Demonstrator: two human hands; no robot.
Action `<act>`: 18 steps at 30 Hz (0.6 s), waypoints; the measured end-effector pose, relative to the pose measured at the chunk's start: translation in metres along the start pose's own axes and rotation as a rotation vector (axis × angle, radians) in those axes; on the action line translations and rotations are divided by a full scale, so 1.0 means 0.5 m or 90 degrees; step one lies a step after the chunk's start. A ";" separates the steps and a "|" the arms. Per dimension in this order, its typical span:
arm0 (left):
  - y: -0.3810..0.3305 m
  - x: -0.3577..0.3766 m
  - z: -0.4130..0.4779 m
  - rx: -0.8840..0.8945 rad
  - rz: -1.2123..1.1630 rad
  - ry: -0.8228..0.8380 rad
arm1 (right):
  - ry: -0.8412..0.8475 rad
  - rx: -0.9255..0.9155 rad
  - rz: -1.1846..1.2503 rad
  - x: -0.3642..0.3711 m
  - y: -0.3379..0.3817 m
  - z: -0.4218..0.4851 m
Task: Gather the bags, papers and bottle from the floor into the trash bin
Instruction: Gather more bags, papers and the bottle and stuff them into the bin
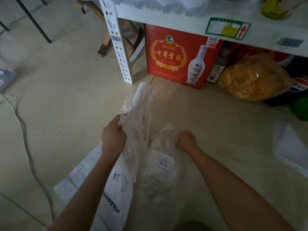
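Left hand grips white bags and papers; right hand clutches a clear bag, both near the red box.

A long white bag printed with dark lettering hangs lifted off the floor at centre, its far end curled and its near end trailing low. Just right of it, a crumpled clear plastic bag bearing a small white label lies on the floor. More white paper lies flat at the far right.
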State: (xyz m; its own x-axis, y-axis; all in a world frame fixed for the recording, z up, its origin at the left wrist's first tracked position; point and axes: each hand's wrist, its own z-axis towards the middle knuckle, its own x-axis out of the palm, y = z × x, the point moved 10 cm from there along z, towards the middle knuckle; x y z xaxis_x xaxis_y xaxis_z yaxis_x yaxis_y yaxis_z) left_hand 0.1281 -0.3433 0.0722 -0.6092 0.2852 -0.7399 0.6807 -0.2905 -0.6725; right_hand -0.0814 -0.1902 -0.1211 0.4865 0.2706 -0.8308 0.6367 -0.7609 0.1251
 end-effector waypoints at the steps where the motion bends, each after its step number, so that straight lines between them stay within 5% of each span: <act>1: -0.008 -0.001 -0.003 0.003 -0.001 0.003 | 0.006 0.020 0.053 -0.010 -0.004 -0.012; 9: -0.105 -0.016 -0.057 0.003 -0.018 0.040 | -0.214 -0.081 0.437 -0.297 0.095 -0.236; 13: -0.196 -0.037 -0.104 0.024 -0.076 0.086 | -0.112 -0.211 0.569 -0.331 0.209 -0.377; 18: -0.275 -0.118 -0.151 0.050 -0.127 0.094 | 0.039 -0.219 0.826 -0.351 0.214 -0.495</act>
State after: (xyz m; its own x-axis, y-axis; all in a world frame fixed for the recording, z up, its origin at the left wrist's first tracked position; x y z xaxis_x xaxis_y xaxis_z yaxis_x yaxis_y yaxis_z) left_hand 0.1012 -0.2510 0.2099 -0.6577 0.4730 -0.5862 0.5167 -0.2830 -0.8081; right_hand 0.0493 -0.1733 0.1723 0.8687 -0.4951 0.0158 -0.1889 -0.3017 0.9345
